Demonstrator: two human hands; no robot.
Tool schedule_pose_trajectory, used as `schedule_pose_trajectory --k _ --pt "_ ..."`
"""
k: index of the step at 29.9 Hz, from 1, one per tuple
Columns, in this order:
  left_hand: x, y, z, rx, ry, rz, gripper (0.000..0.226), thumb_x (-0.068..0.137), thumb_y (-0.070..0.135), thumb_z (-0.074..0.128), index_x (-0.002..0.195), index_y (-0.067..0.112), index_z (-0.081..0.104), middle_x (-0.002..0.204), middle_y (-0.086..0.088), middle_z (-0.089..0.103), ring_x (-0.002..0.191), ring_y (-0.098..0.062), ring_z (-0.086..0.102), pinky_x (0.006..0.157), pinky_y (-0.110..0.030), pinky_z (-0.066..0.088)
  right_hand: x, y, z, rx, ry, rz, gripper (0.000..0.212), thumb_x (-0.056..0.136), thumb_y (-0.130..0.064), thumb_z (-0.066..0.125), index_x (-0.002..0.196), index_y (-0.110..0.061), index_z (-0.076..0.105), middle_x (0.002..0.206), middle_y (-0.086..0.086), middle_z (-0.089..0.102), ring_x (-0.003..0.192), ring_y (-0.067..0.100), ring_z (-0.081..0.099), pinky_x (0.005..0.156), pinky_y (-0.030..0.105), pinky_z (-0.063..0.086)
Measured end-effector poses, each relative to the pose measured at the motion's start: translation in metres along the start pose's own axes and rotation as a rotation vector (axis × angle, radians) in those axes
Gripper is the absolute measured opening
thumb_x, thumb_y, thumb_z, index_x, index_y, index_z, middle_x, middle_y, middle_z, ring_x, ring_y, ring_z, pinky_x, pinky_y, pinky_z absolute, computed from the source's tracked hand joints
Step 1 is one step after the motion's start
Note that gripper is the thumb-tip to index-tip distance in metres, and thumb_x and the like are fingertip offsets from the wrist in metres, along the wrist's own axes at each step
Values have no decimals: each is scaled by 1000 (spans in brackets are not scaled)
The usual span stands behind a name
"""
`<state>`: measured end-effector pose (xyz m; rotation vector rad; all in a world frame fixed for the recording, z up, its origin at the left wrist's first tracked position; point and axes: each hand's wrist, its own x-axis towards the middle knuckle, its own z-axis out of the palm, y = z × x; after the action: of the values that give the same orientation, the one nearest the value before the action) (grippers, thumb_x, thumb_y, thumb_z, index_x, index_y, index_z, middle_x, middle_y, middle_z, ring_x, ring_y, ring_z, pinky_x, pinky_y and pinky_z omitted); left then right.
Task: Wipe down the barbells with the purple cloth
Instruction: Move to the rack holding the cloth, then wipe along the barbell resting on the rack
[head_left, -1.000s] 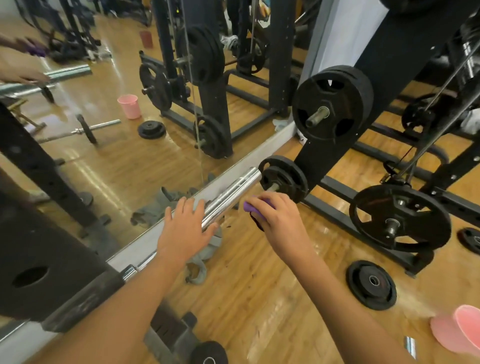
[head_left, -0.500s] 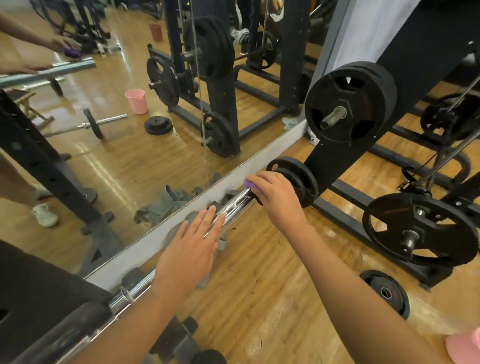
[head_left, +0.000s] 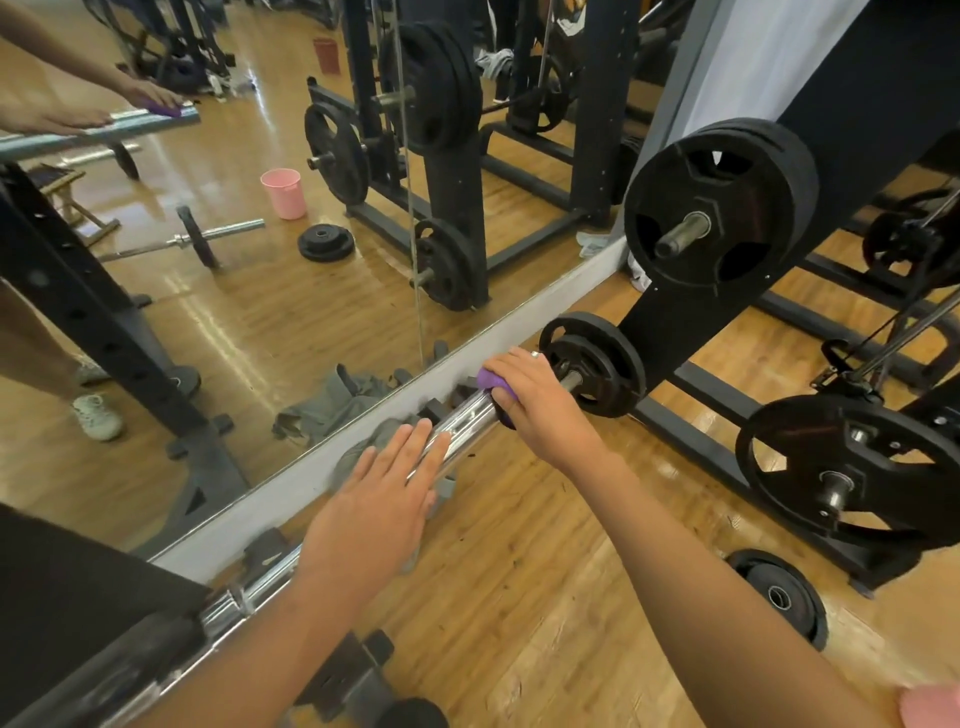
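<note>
A chrome barbell sleeve (head_left: 462, 428) runs from lower left to upper right in front of a wall mirror. My right hand (head_left: 540, 397) grips the purple cloth (head_left: 491, 382), wrapped round the bar's far end. My left hand (head_left: 382, 499) lies flat on the sleeve with straight fingers, a little nearer to me. The cloth is mostly hidden under my fingers.
A black rack with weight plates (head_left: 719, 208) stands right of the bar; a small plate (head_left: 592, 364) sits just past my right hand. A loose plate (head_left: 779, 595) lies on the wooden floor. Grey straps (head_left: 358, 457) lie under the bar. The mirror (head_left: 249, 291) fills the left.
My right hand has slid the purple cloth along the sleeve to its far end. My left hand now lies flatter on the bar. The camera has shifted closer.
</note>
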<state>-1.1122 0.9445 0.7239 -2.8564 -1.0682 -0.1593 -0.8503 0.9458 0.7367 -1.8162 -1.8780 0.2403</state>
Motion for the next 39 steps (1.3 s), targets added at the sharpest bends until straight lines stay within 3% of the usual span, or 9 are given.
schedule_pose_trajectory --k 4,10,16,22,27,28,30,32,39 --pt "-1 1 -4 0 -10 -11 60 103 34 30 159 13 25 164 -9 27 149 -27 32 114 -48 40 5 -10 -2 34 47 28 32 108 -27 43 135 -17 57 132 -4 59 130 12 43 118 37 29" --pt "-2 3 -12 -56 -39 -21 56 108 31 25 161 16 12 167 -8 19 153 -25 23 119 -48 34 -17 -12 3 89 51 75 42 108 -30 44 147 -19 50 152 -5 48 149 14 29 120 25 17" --pt "-1 4 -15 -83 -71 -28 60 108 31 25 161 18 2 169 -7 11 155 -24 15 123 -47 25 21 -29 -3 -34 5 78 30 107 -27 43 125 -19 66 120 0 67 116 19 57 115 36 25" --pt "1 3 -14 -105 -77 -14 59 109 30 25 162 17 2 169 -7 7 155 -24 12 121 -49 27 6 -24 -4 34 46 97 31 107 -24 46 130 -16 64 128 -3 63 126 11 48 112 6 9" --pt "3 7 -14 -126 -74 -26 66 109 24 34 160 18 -8 169 -8 -4 156 -25 1 124 -49 17 0 -29 -4 79 80 108 31 106 -22 50 132 -15 63 133 -2 61 127 -1 40 106 -1 14" --pt "3 7 -14 -119 -77 -29 68 109 22 36 158 18 -12 169 -8 -6 156 -26 0 124 -50 16 4 -32 -7 88 74 104 30 105 -20 51 130 -14 65 130 0 63 124 -1 42 108 2 15" --pt "2 5 -15 -100 -90 -23 70 110 21 36 154 19 -19 168 -8 -10 156 -26 -3 124 -50 14 16 -35 -9 78 22 144 29 105 -22 50 129 -16 66 125 -2 65 123 8 49 121 25 19" --pt "2 6 -13 -115 -80 -20 69 111 21 34 152 19 -21 168 -7 -12 156 -25 -5 124 -49 13 22 -35 -12 39 -70 206 31 106 -25 49 132 -19 64 128 -4 63 128 13 49 124 40 11" --pt "2 5 -15 -132 -75 -14 68 110 23 33 154 19 -19 166 -5 -16 156 -23 -6 125 -49 13 -1 -25 -22 107 -60 126 39 105 -22 52 144 -18 55 146 -4 54 137 -1 29 119 26 19"
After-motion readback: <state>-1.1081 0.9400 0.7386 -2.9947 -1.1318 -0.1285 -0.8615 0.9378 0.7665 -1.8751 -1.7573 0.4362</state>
